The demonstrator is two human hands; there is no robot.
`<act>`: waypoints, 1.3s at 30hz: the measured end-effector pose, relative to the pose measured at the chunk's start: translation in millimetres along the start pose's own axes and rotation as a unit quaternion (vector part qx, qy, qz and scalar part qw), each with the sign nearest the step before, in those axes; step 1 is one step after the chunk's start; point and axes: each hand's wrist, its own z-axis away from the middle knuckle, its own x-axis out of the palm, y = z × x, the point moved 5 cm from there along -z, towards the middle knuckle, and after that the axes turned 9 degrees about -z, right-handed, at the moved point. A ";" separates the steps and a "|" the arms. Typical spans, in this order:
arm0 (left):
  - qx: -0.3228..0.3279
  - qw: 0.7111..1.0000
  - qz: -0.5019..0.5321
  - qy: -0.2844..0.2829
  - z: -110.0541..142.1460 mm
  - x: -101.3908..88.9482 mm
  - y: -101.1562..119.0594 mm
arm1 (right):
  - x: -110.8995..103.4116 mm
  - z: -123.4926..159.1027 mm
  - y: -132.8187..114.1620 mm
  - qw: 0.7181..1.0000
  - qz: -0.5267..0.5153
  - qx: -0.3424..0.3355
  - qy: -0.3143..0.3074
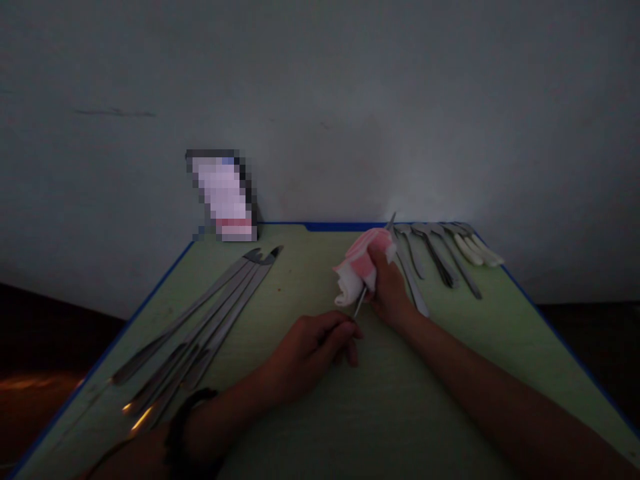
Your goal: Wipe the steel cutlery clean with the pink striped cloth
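Black bracelet (183, 433) | left hand (320, 343) pinching utensil (359, 304), near end | right hand (389, 288) clasping cloth (356, 265) around it

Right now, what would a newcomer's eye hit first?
Probably the pink-and-white cloth near the center, held by the right hand around a thin metal utensil whose near end the left hand holds. Then the bright pixelated panel at the table's back left, and the long metal cutlery at left.

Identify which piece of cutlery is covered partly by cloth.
The held piece, between the left hand and right hand. The pink-and-white cloth covers part of it, while the left group and right group lie uncovered.
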 end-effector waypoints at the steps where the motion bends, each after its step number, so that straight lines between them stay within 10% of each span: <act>1: -0.001 1.000 -0.001 0.006 -0.2 -0.7 -0.2 | 1.6 1.8 -2.9 1.000 0.009 -0.009 -0.015; 39: -0.040 0.996 -0.051 0.058 0.6 -9.0 -2.4 | 18.1 17.5 -11.4 0.982 0.114 -0.040 -0.146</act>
